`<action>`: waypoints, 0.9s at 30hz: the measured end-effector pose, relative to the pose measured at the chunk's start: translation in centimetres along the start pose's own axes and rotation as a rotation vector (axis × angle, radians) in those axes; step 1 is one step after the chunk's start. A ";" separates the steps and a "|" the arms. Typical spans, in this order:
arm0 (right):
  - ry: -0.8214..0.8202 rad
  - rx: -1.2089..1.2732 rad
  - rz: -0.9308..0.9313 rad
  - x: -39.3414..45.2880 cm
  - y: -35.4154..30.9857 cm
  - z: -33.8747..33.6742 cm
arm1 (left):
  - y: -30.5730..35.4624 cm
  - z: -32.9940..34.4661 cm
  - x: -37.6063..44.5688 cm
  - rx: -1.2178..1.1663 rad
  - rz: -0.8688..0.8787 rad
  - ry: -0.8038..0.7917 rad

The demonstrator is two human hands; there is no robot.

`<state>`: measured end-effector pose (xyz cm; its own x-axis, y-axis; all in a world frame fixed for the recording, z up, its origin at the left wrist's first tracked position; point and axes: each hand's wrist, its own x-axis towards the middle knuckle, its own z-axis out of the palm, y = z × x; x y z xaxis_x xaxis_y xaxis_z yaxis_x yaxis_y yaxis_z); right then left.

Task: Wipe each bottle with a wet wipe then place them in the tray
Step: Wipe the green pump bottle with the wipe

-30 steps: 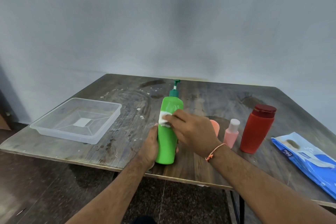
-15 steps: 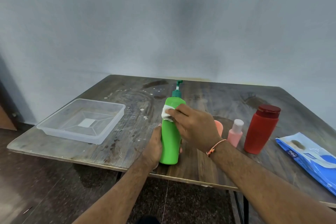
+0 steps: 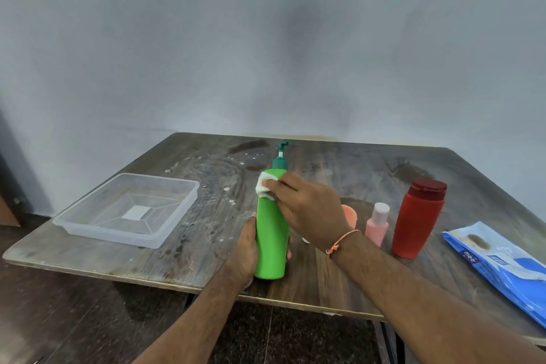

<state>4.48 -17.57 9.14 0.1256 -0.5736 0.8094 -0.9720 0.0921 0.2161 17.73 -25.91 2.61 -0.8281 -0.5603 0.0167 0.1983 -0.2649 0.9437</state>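
wooden table [image 3: 339, 269] | left hand [image 3: 243, 254] grips green bottle [image 3: 271, 233] | right hand [image 3: 307, 210] pinches wipe [image 3: 265, 188] against it

Only one text is readable: the word "mee", white letters on a dark blue label, on the near-left corner of the blue wipes pack [image 3: 499, 263] at the table's right edge. Other print on the pack is too small and blurred to read. Bottles and tray: no readable label or no.
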 end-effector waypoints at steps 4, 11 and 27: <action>-0.067 0.045 -0.096 -1.1 -0.4 -0.4 | -0.1 0.2 -0.1 0.023 0.016 0.048; 0.029 0.016 0.031 -0.5 0.6 -1.0 | -0.3 -0.1 0.0 0.026 -0.006 -0.018; 0.033 0.033 0.070 0.2 0.0 -1.1 | -0.5 -0.2 0.1 0.008 0.004 -0.008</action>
<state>4.70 -16.83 9.88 0.0631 -0.5397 0.8395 -0.9846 0.1036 0.1406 17.65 -25.97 2.11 -0.8317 -0.5548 0.0232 0.1975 -0.2564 0.9462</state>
